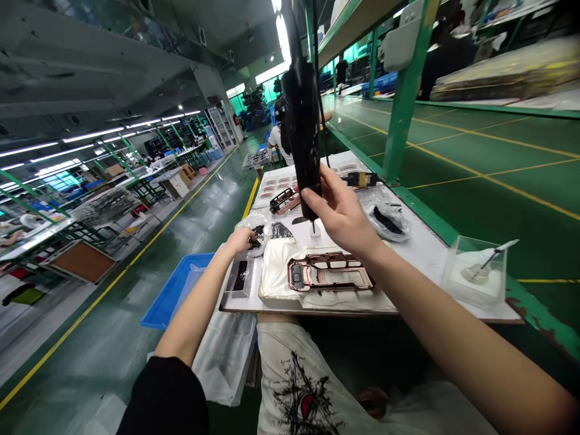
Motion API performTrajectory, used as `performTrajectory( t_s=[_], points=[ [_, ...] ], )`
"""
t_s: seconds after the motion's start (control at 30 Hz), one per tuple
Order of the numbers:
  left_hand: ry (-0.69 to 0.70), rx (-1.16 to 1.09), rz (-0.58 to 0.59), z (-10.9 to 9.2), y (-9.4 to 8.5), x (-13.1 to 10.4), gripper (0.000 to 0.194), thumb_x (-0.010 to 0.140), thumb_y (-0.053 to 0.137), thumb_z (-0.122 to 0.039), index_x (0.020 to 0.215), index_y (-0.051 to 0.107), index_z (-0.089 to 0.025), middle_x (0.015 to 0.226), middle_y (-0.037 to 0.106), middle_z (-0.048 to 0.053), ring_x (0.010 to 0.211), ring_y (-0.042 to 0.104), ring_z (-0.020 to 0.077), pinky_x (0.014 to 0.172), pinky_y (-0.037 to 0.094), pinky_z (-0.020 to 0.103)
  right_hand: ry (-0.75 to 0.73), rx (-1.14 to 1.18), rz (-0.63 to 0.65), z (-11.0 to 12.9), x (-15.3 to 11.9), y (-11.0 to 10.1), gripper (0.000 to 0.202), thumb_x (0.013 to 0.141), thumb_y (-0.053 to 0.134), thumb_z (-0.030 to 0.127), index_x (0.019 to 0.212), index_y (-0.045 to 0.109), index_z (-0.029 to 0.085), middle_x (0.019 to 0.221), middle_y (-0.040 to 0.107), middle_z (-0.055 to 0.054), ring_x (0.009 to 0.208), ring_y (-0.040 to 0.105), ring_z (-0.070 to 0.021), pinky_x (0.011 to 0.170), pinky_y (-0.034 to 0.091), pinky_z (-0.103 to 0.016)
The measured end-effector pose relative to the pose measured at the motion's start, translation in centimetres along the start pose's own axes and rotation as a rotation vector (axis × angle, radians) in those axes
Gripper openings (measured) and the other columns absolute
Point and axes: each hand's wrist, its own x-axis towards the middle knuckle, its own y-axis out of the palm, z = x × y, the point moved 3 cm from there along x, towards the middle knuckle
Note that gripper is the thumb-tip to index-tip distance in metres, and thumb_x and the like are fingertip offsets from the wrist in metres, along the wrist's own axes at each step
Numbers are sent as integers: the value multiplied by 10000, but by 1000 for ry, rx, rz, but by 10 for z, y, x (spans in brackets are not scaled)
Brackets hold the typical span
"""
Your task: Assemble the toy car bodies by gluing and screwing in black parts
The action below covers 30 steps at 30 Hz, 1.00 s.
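My right hand (339,208) is wrapped round the lower part of a black electric screwdriver (306,127), which hangs upright with its tip over a small white piece (315,229). Over at the left, the fingers of my left hand (242,239) are pressed together among small black parts in a clear plastic bag (260,226); what they grip is too small to name. A copper-coloured frame (330,272) lies flat on a white padded block (276,266) near the table's front edge, touched by neither hand.
On the white table (421,260) stand a clear box of black pieces (240,277) and a clear box with white contents (473,272). Another bag (387,222) and more frames lie behind. A blue tray (181,284) is at left, a green post (403,115) at right. A person sits ahead.
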Motion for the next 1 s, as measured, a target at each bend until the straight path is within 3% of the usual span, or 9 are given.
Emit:
performTrajectory(
  t_s=[0.1,0.2,0.3,0.53,0.63,0.73,0.83,1.0],
  points=[
    [25,-5,5,12,7,0,178,894,725,-331,902,724,-153,1074,766,80,1074,684,229,1024,534,465,-126,-289,-171,9,-15,-23,688,929,700,512,1523,455,267,1397,574,-135,1260,585,-296,958,585,-448],
    [4,-55,-53,22,4,-4,189,907,707,-348,928,723,-161,1101,758,84,1106,672,240,1042,524,489,-241,-430,-286,13,-34,-39,613,965,654,420,1529,451,290,1424,535,-137,1301,560,-321,983,577,-493],
    [-43,-155,-130,29,-2,-8,180,901,711,-344,924,718,-165,1021,757,64,1028,684,223,989,549,470,-272,-455,-291,9,-47,-44,551,966,654,351,1489,492,291,1411,543,-135,1265,583,-315,939,596,-478],
    [-140,-441,-265,22,-5,-15,263,961,634,-383,1038,691,-138,834,741,21,750,717,157,731,631,357,-153,-333,-79,-5,-64,-30,177,997,638,236,1165,680,199,1076,689,-76,958,679,-187,749,585,-305],
    [-156,-434,-291,16,-5,-15,275,968,621,-378,1081,683,-135,901,753,44,788,723,165,751,632,362,-158,-350,-6,-6,-70,-23,110,998,631,206,1077,702,176,994,718,-64,887,682,-161,704,570,-264],
    [-171,-312,-301,11,-6,-14,269,931,666,-394,1036,713,-150,983,767,70,932,723,210,902,607,439,-138,-351,66,-7,-75,-19,104,1008,614,202,992,710,165,884,724,-42,779,673,-137,636,541,-234],
    [-164,-170,-235,8,-3,-12,237,907,698,-389,973,734,-165,1060,769,88,1072,698,245,1018,549,501,-138,-376,157,-7,-83,-19,148,1012,604,196,908,702,160,789,714,-20,675,647,-118,612,513,-230],
    [-80,-90,25,13,5,2,282,894,725,-433,880,727,-152,885,766,26,895,721,204,906,592,423,-113,-395,204,-9,-99,-27,133,997,617,176,909,716,159,784,748,-15,633,666,-112,617,514,-214]
  ],
)
